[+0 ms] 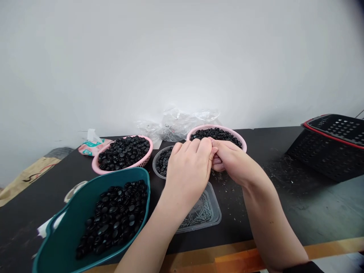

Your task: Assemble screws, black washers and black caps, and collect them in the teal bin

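Note:
Raised over the middle of the table, my left hand (190, 163) and my right hand (227, 155) meet at the fingertips. Both are closed, and whatever they pinch is hidden behind the fingers. Below them lies a clear plastic tray (217, 212) of small metal screws (200, 212), partly covered by my left forearm. Just left of my left hand stands a round clear tub (155, 167) of small black parts (162, 163). Behind my hands is a pink basket (241, 140) filled with black ring-like parts (217, 133).
A teal basin (61, 235) with black round caps (113, 216) stands front left; another pink basket (95, 163) of black caps lies behind it. A tissue pack (91, 146) and clear plastic bags (179, 125) sit near the wall. A black, red-rimmed basket (327, 151) is at right.

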The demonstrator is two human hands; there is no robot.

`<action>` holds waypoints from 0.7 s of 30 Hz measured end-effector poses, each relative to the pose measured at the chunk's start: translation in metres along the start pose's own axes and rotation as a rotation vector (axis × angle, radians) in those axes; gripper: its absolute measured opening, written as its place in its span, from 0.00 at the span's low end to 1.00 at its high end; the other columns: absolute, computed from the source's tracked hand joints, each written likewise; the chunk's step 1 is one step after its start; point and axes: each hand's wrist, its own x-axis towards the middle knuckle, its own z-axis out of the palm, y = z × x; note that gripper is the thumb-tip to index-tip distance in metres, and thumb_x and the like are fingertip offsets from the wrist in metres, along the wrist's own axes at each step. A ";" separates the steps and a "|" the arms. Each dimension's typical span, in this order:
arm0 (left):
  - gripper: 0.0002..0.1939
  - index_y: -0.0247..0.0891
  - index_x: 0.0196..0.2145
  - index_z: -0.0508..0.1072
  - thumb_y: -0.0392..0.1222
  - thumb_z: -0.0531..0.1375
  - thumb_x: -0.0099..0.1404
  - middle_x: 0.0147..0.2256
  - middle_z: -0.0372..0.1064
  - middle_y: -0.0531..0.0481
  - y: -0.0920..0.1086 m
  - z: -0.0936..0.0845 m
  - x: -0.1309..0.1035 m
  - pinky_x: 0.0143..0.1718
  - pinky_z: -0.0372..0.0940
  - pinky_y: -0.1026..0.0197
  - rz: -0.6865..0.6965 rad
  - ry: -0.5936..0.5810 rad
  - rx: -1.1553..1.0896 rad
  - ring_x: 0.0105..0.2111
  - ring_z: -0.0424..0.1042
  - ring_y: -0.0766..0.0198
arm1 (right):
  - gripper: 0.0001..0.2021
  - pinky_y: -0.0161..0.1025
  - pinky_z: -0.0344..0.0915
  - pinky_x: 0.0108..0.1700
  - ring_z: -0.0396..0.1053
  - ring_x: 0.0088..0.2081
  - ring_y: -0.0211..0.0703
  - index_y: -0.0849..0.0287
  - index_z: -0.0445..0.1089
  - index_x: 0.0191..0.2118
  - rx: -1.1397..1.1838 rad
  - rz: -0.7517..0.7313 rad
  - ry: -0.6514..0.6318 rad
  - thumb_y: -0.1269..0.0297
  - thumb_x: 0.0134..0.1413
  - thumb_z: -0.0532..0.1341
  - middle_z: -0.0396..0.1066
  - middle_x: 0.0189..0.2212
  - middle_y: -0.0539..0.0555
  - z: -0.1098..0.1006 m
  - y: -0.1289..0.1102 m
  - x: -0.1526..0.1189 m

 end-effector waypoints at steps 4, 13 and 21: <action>0.17 0.40 0.34 0.64 0.41 0.43 0.80 0.28 0.70 0.49 0.003 0.011 0.002 0.34 0.56 0.55 -0.112 0.012 -0.016 0.31 0.71 0.56 | 0.22 0.32 0.43 0.22 0.40 0.23 0.31 0.54 0.52 0.24 -0.035 -0.037 0.035 0.51 0.60 0.62 0.45 0.21 0.42 0.001 0.007 0.009; 0.15 0.42 0.33 0.62 0.41 0.45 0.79 0.25 0.69 0.50 0.003 0.004 0.002 0.32 0.59 0.56 -0.247 -0.017 -0.122 0.28 0.72 0.55 | 0.19 0.36 0.53 0.27 0.51 0.25 0.36 0.55 0.56 0.26 -0.268 -0.228 0.182 0.56 0.68 0.57 0.56 0.23 0.46 0.007 0.017 0.012; 0.17 0.43 0.31 0.60 0.44 0.43 0.80 0.20 0.66 0.53 0.005 0.000 0.003 0.24 0.53 0.58 -0.397 -0.090 -0.254 0.20 0.68 0.57 | 0.19 0.38 0.55 0.28 0.57 0.23 0.38 0.54 0.54 0.25 -0.628 -0.478 0.346 0.59 0.71 0.49 0.59 0.20 0.47 0.016 0.024 0.016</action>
